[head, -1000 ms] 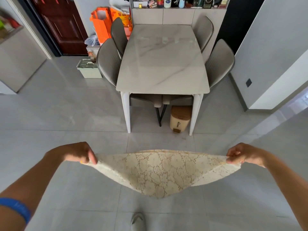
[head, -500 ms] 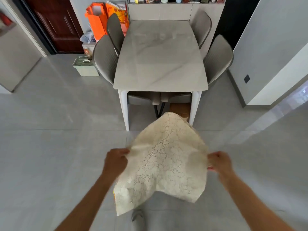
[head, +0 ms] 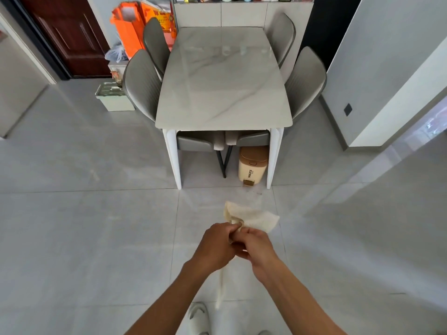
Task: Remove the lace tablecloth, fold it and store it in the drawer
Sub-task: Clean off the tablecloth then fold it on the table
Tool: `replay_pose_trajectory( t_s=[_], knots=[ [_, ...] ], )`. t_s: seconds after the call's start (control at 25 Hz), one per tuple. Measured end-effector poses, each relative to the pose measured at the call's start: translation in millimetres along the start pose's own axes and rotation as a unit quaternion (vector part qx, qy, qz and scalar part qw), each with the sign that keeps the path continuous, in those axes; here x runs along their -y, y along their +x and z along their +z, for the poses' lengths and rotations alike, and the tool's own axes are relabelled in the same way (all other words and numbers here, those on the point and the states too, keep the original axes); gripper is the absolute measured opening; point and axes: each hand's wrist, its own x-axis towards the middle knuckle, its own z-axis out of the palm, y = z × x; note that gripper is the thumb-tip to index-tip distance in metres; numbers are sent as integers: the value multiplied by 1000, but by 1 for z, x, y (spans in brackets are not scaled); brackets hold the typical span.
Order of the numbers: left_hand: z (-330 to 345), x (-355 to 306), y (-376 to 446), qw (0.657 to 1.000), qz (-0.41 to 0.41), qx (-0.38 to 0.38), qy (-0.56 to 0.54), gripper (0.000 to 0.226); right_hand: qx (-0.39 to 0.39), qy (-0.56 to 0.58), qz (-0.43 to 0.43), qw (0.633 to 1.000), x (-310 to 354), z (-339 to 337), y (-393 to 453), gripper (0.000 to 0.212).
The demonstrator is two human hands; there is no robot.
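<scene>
Both grips, left hand [head: 214, 247] and right hand [head: 257, 247], clamped together on lace tablecloth [head: 251, 218] corners at 12 o'clock; risk of misaligned fold from slipping layers.

floor [head: 84, 238]: grey tiles | table [head: 225, 93]: marble top (glossy) | chairs [head: 142, 83]: grey | door [head: 65, 32]: dark red

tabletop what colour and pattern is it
The tabletop is pale grey-white marble with faint grey veins, seen in the head view.
</scene>
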Motion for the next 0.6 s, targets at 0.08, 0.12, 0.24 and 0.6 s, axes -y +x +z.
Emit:
replay_pose_trajectory(
  t_s=[0.08, 0.12, 0.24, 0.6],
  knots=[
    [0, 1, 0, 999, 15, -24, -34, 9, 18, -65, -27, 997, 6, -3, -5, 10],
    [-1, 1, -1, 998, 17, -11, -53, 9, 13, -107, -59, 992, 9, -7, -7, 13],
    [-13, 5, -2, 998, 33, 23, -40, 11, -61, -197, -238, 949, 15, -34, -11, 13],
    [-47, -6, -15, 990, 132, 34, 23, 16, 140, -480, -358, 788, 25, -58, 3, 24]
  ],
)
